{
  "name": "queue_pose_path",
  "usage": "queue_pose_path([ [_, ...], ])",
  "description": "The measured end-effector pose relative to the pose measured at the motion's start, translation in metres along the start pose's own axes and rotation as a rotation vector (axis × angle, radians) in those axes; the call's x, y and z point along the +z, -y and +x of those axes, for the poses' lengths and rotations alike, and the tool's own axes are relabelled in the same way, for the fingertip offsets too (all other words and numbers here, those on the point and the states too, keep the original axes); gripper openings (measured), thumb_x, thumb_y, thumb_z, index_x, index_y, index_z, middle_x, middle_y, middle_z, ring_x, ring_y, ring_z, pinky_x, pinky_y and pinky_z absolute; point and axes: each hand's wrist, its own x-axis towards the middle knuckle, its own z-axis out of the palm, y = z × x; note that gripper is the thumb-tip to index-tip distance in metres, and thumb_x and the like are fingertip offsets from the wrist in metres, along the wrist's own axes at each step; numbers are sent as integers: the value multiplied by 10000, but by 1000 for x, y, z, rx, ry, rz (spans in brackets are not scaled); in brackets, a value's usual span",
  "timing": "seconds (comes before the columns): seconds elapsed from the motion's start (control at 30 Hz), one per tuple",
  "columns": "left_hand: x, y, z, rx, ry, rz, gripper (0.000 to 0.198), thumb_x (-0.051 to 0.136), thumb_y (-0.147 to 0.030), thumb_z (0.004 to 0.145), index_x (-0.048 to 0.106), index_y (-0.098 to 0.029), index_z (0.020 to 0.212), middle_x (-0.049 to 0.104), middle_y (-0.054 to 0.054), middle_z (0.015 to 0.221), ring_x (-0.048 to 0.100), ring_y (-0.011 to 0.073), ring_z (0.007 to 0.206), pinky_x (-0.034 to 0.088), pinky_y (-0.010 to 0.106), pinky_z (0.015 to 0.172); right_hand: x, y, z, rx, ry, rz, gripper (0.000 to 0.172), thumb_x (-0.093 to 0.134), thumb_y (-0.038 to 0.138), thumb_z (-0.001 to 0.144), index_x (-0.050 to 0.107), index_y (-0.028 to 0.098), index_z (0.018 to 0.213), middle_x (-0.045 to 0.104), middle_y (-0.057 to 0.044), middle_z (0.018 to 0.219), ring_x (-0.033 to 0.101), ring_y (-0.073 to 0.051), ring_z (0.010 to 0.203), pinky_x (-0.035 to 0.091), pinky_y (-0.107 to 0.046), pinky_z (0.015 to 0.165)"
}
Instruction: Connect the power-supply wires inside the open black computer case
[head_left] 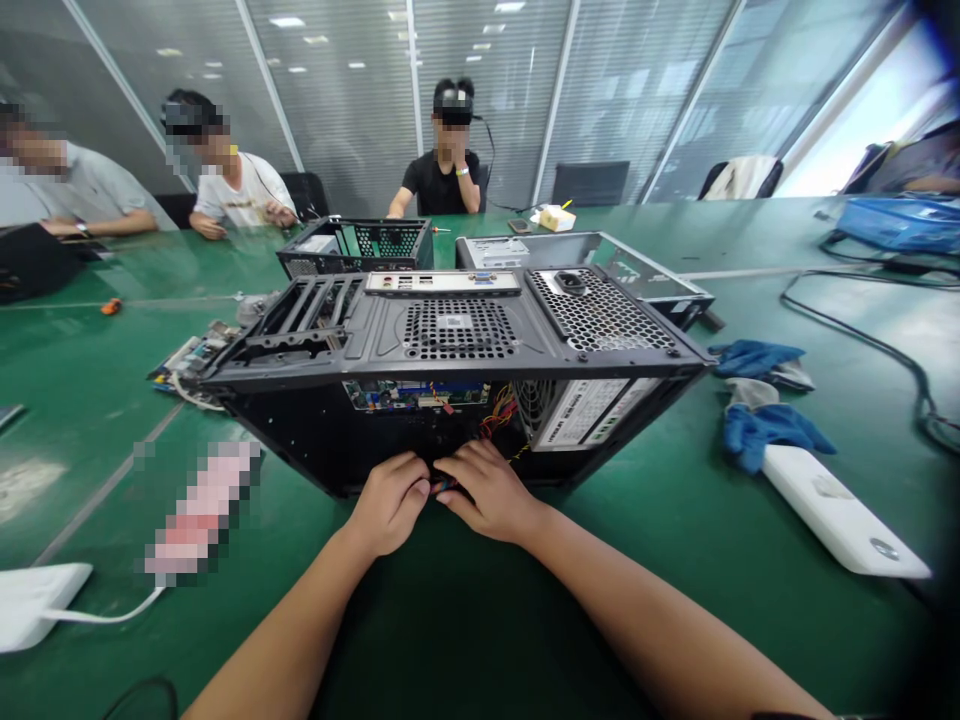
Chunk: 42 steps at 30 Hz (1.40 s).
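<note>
A black desktop computer case [450, 350] lies on its side on the green table [675, 520], its open side facing me. Inside I see a circuit board, a power supply [585, 405] and a bundle of red, yellow and black wires [499, 415]. My left hand [390, 500] and my right hand [491, 490] meet at the case's near lower edge, fingers curled together. Between them they pinch a small dark connector with a red part [442, 487] at the end of the wires.
Behind stand a second black chassis [356, 245] and a silver case [600, 265]. Blue gloves [772, 430] and a white flat device [840, 510] lie at right, a white adapter [37, 605] at left. Loose circuit boards [187, 360] lie left of the case. Three people sit across the table.
</note>
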Motion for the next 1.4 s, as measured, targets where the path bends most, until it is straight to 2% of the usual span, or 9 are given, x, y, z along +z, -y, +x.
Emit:
queue_pose_path([
  [0.1,-1,1,0,-13,-31,-111,317,334,-313,959,473,-178,708,463,10,683,435,144,618,322,286,590,0,-3,-1,31,-47,8,351,512,430,912,574,164,1133,639,-103,982,520,-244,922,391,-405,826],
  [0.27,-2,1,1,-27,-29,-228,370,327,-367,967,487,-173,695,479,13,677,448,144,614,322,284,590,1,-6,-1,40,-105,3,292,507,409,915,590,173,1065,634,-93,953,513,-244,933,372,-425,889],
  [0.47,-4,-1,1,-35,-71,-196,341,375,-349,967,575,-164,762,515,27,727,481,146,652,359,285,621,3,-7,-3,60,-72,-117,279,507,432,921,651,195,956,583,-58,825,461,-210,801,338,-364,759],
  [0.67,-4,-4,3,-40,-102,-154,184,544,-323,906,642,-171,872,587,46,805,546,150,713,432,278,658,3,-6,-2,57,-70,-174,279,503,412,929,670,190,907,562,-46,773,441,-197,775,303,-349,730],
  [0.83,-6,-6,5,-19,-100,-126,182,591,-341,881,658,-173,853,631,50,792,579,148,711,469,283,674,2,-6,-1,64,-65,-193,263,503,390,930,671,191,901,562,-49,769,434,-201,775,296,-348,726],
  [1.03,-6,-5,4,55,-81,83,184,611,-357,873,661,-181,859,640,38,788,578,151,719,448,304,704,3,-7,-1,60,-37,-199,277,499,410,934,666,189,912,579,-51,775,448,-206,774,304,-357,719],
  [1.17,-3,0,0,122,-80,288,188,562,-318,907,657,-185,1000,656,57,847,566,179,765,422,345,743,1,-5,0,68,-42,-160,259,484,375,939,646,176,971,607,-62,811,469,-218,794,328,-371,732],
  [1.3,-2,3,-2,137,-116,402,176,512,-263,927,632,-162,1007,657,88,935,560,223,883,415,387,802,0,-3,0,77,-57,-105,245,481,302,930,601,154,1085,630,-92,932,504,-228,847,368,-383,775],
  [1.4,-2,2,-1,130,-157,440,155,484,-229,931,612,-158,981,642,107,1026,530,259,1012,406,415,860,2,-4,0,53,-102,-80,230,471,261,937,590,138,1090,624,-113,986,521,-227,876,402,-381,801],
])
